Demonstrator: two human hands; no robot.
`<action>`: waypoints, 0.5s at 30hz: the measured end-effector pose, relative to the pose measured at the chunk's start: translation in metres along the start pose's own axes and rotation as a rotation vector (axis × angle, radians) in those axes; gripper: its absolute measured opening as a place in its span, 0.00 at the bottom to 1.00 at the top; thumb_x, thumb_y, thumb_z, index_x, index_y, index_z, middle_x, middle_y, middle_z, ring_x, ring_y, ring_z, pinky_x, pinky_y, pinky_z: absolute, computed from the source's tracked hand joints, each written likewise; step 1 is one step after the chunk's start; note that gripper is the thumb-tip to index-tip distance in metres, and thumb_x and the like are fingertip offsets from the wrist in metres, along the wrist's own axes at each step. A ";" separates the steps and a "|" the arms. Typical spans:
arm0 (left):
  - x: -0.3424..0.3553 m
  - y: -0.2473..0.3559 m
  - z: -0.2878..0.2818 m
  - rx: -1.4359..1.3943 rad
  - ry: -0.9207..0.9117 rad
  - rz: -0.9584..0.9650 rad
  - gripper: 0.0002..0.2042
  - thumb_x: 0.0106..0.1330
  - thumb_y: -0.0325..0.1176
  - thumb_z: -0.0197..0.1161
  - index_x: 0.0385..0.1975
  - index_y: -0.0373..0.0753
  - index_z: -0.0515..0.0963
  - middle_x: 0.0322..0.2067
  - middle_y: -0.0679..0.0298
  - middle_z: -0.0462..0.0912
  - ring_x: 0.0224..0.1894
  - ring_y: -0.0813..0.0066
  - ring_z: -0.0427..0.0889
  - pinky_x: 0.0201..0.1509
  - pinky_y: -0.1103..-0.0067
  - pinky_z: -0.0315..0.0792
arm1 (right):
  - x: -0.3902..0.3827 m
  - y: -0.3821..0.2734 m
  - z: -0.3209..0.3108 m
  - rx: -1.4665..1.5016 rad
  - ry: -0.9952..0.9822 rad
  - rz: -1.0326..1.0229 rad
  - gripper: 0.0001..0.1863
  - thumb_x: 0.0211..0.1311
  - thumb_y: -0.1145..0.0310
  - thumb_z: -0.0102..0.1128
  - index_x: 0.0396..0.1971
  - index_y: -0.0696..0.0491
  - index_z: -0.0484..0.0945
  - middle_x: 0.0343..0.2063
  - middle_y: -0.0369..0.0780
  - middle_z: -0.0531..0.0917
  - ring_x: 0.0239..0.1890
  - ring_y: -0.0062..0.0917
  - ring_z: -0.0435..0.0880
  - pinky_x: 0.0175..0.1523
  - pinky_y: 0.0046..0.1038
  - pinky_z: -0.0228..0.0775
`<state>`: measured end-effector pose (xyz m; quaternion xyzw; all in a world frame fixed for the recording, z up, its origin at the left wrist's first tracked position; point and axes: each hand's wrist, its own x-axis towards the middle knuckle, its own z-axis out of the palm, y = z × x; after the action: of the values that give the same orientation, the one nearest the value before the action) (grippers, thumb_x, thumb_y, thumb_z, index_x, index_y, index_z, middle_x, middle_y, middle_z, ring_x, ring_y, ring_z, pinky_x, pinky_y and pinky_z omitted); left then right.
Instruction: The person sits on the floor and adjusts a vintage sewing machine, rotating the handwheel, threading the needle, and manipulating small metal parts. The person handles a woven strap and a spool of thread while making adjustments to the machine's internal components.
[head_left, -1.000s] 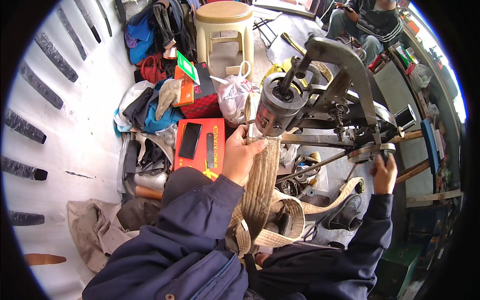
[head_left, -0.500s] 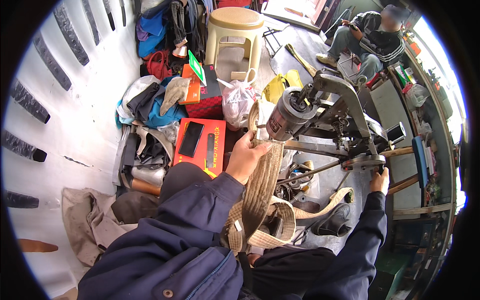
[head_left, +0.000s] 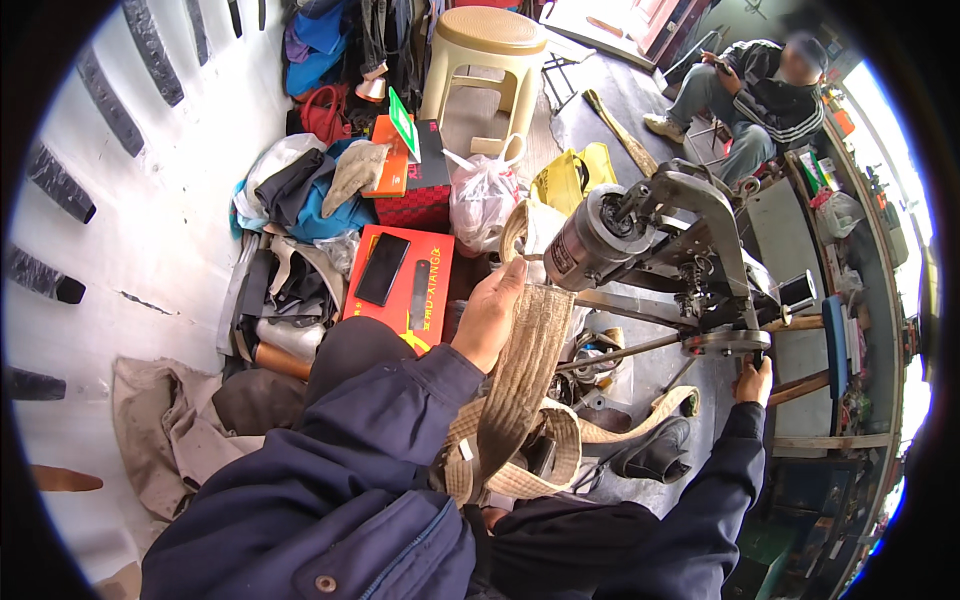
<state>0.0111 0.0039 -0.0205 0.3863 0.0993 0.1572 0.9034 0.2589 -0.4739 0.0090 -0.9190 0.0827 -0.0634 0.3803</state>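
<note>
A wide, worn beige webbing strap [head_left: 527,345] runs up to the cylindrical metal head of a hand-cranked sewing machine [head_left: 578,245] and hangs down in loops toward my lap. My left hand [head_left: 490,322] grips the strap's left edge just below the head, thumb pointing up and the other fingers mostly hidden behind the webbing. On the right, my right hand [head_left: 753,380] is closed around the dark crank handle at the rim of the machine's handwheel [head_left: 728,343]. The stitching point between strap and machine is partly hidden.
A red box [head_left: 425,290] carrying a black phone [head_left: 383,268] lies left of the strap. Beyond are a white plastic bag [head_left: 483,200], a yellow bag [head_left: 572,178] and a beige stool [head_left: 490,50]. A black shoe [head_left: 655,452] rests on the floor. Another person [head_left: 755,95] sits far right.
My left thumb, earlier lying across the strap, now points upward along its edge. My right hand stays at the handwheel's handle. The whole view has shifted slightly.
</note>
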 end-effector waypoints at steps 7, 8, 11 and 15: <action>-0.006 -0.009 0.004 0.219 0.103 0.134 0.09 0.80 0.36 0.53 0.44 0.37 0.76 0.28 0.78 0.67 0.30 0.90 0.60 0.35 0.85 0.59 | -0.013 0.042 0.056 0.191 -0.073 0.185 0.08 0.73 0.63 0.58 0.38 0.48 0.69 0.13 0.36 0.70 0.10 0.24 0.68 0.12 0.28 0.55; -0.007 -0.009 0.005 0.242 0.108 0.150 0.09 0.80 0.35 0.53 0.44 0.37 0.76 0.27 0.78 0.66 0.29 0.91 0.60 0.34 0.85 0.59 | -0.021 0.042 0.066 0.294 -0.130 0.266 0.07 0.73 0.64 0.58 0.38 0.47 0.69 0.13 0.37 0.69 0.09 0.25 0.68 0.12 0.28 0.56; -0.008 -0.009 0.005 0.318 0.114 0.169 0.09 0.80 0.35 0.53 0.44 0.37 0.76 0.26 0.78 0.65 0.28 0.90 0.59 0.32 0.85 0.58 | -0.055 0.028 0.089 0.201 -0.432 0.188 0.08 0.72 0.65 0.57 0.38 0.52 0.71 0.15 0.37 0.75 0.11 0.24 0.74 0.13 0.29 0.64; -0.005 -0.011 0.007 0.334 0.123 0.209 0.09 0.80 0.35 0.54 0.44 0.37 0.75 0.26 0.78 0.65 0.28 0.90 0.59 0.32 0.85 0.57 | -0.094 -0.021 0.092 0.145 -0.474 0.031 0.09 0.71 0.66 0.58 0.38 0.57 0.74 0.16 0.37 0.77 0.13 0.23 0.76 0.18 0.27 0.68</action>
<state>0.0109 -0.0092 -0.0234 0.5286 0.1383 0.2548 0.7978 0.1857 -0.3775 -0.0458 -0.8770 0.0006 0.1542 0.4550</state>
